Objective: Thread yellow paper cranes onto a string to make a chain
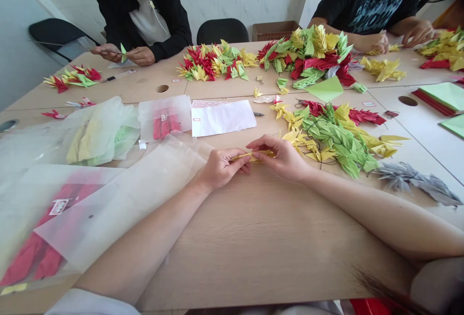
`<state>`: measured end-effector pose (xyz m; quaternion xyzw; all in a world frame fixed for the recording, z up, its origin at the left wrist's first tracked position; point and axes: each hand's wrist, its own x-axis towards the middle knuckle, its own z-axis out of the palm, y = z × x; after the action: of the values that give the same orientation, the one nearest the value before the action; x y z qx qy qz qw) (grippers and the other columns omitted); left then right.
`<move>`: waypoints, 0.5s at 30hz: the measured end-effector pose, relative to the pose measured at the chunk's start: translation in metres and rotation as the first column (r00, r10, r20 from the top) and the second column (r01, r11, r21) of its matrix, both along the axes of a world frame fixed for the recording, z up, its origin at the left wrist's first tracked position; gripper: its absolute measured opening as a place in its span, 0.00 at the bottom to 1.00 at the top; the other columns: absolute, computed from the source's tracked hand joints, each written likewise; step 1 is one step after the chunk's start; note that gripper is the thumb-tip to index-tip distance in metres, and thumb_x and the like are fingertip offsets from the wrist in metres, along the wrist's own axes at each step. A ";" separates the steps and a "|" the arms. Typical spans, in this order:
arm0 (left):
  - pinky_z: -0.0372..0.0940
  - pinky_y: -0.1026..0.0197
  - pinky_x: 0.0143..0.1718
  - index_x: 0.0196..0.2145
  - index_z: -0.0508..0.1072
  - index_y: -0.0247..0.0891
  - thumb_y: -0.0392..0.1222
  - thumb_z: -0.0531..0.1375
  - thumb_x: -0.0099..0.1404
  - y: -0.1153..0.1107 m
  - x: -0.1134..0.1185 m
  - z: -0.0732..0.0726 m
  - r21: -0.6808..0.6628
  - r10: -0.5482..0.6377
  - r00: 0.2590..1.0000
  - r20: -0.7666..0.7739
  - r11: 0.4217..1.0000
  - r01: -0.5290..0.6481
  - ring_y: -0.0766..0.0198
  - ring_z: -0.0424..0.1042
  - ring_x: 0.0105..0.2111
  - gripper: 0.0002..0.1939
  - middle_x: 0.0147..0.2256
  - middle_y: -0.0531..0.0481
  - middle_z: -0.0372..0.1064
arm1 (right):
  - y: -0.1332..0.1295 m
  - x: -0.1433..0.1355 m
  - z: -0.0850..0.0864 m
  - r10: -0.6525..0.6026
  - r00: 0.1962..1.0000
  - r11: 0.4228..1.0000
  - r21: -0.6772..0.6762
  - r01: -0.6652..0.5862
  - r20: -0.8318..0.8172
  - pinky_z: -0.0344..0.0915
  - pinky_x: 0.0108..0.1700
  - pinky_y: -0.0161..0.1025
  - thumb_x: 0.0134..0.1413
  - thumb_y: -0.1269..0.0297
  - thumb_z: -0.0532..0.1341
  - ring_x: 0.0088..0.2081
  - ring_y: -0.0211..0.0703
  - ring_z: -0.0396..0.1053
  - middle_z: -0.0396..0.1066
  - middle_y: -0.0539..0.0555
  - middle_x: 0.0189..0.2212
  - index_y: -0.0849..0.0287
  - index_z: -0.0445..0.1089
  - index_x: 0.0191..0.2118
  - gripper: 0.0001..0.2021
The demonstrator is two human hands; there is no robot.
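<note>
My left hand (224, 166) and my right hand (284, 158) meet over the table's near middle. Between them they pinch a small piece of folded yellow paper (267, 153), mostly hidden by the fingers. Just beyond my right hand lie loose yellow paper cranes (317, 151) and a green paper crane string (335, 143), with yellow and red strings behind it. A white sheet of paper (224, 121) lies ahead of my hands. Beside my left forearm, frosted plastic bags (145, 179) are spread out.
Bags on the left hold red folded paper (58, 223) and yellow folded paper (81, 141). Across the table are heaps of coloured cranes (217, 61) and two people working. A grey bundle (416, 179) and green paper squares (440, 97) lie at the right.
</note>
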<state>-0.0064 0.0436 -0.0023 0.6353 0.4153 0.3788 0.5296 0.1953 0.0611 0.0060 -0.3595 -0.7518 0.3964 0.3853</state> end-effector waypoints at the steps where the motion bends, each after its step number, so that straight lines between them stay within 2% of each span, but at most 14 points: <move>1: 0.76 0.62 0.32 0.36 0.79 0.31 0.50 0.63 0.64 0.000 0.000 0.000 -0.003 0.009 1.000 0.004 1.000 -0.009 0.60 0.79 0.28 0.16 0.28 0.46 0.77 | 0.000 0.000 0.001 0.003 1.000 1.000 0.031 -0.004 0.030 0.69 0.40 0.38 0.59 0.69 0.61 0.38 0.42 0.72 0.75 0.54 0.37 0.59 0.73 0.43 0.07; 5: 0.76 0.62 0.33 0.38 0.79 0.31 0.50 0.63 0.64 -0.002 0.001 0.003 -0.036 0.016 1.000 0.021 0.999 -0.015 0.59 0.79 0.30 0.17 0.32 0.44 0.79 | 0.001 0.003 0.001 -0.011 0.991 0.978 0.207 -0.017 0.135 0.67 0.38 0.37 0.60 0.70 0.60 0.36 0.41 0.72 0.73 0.53 0.34 0.58 0.74 0.38 0.05; 9: 0.72 0.64 0.27 0.40 0.78 0.31 0.56 0.57 0.68 0.000 -0.002 0.005 -0.125 -0.020 0.999 0.046 0.992 0.026 0.62 0.78 0.27 0.23 0.33 0.43 0.78 | 0.002 0.005 0.000 -0.019 0.992 0.929 0.369 -0.028 0.123 0.67 0.37 0.39 0.62 0.69 0.58 0.35 0.42 0.71 0.72 0.55 0.34 0.59 0.72 0.39 0.05; 12: 0.64 0.66 0.19 0.39 0.77 0.31 0.60 0.49 0.71 0.004 -0.005 0.003 -0.148 -0.051 0.996 0.077 0.987 0.062 0.66 0.73 0.20 0.29 0.27 0.46 0.75 | 0.002 0.006 -0.001 -0.001 0.990 0.887 0.458 -0.064 0.140 0.67 0.39 0.41 0.64 0.68 0.58 0.36 0.43 0.71 0.72 0.56 0.35 0.58 0.70 0.40 0.04; 15: 0.54 0.67 0.17 0.38 0.78 0.32 0.60 0.46 0.71 0.006 -0.007 0.000 -0.086 -0.053 0.998 0.033 0.995 0.055 0.70 0.62 0.15 0.31 0.18 0.52 0.65 | 0.001 0.007 -0.001 0.004 0.982 0.863 0.495 -0.099 0.188 0.67 0.44 0.45 0.64 0.68 0.58 0.38 0.45 0.71 0.74 0.55 0.36 0.57 0.68 0.41 0.02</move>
<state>-0.0138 0.0499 -0.0020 0.6168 0.4059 0.3557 0.5730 0.2021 0.0626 0.0053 -0.2610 -0.8702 0.1629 0.3849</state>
